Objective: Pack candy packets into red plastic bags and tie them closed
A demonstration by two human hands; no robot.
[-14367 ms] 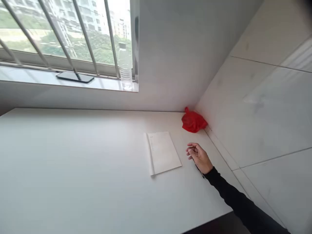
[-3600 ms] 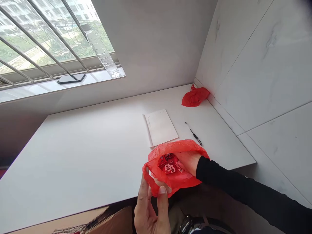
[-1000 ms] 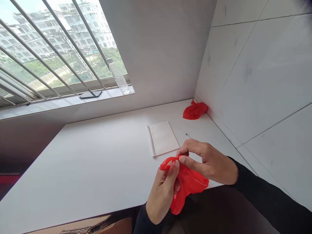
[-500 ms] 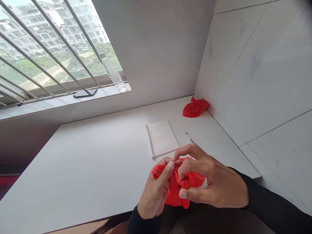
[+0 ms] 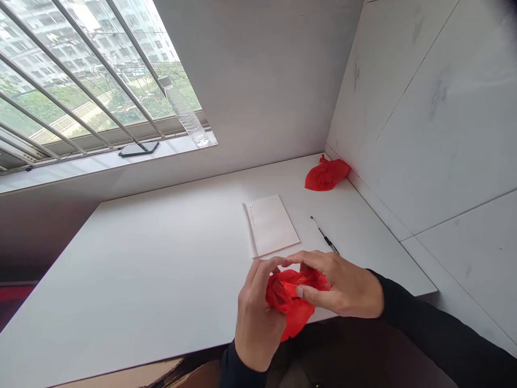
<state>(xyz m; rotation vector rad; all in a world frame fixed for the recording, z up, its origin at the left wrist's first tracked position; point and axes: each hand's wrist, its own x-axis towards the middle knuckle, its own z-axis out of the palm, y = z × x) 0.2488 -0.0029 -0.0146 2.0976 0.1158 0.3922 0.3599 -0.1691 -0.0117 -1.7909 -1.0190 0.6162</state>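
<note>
Between my two hands is a crumpled red plastic bag, held just above the table's front edge with its lower part hanging down. My left hand curls around the bag's left side, its thumb out of sight. On the other side my right hand grips the bag, thumb in front and fingers arched over the top. The fingertips of both hands come close together above the bag. Beyond them on the table lie a white envelope-like paper and a black-and-clear pen.
A second red plastic bag, bunched up, sits in the table's far right corner by the tiled wall. On the window sill stand a clear bottle and a dark flat phone-like object. The white table stretches leftward.
The left hand has turned so its back faces me, and the right hand has shifted left and closed in on the bag. More of the pen shows. The view has shifted slightly.
</note>
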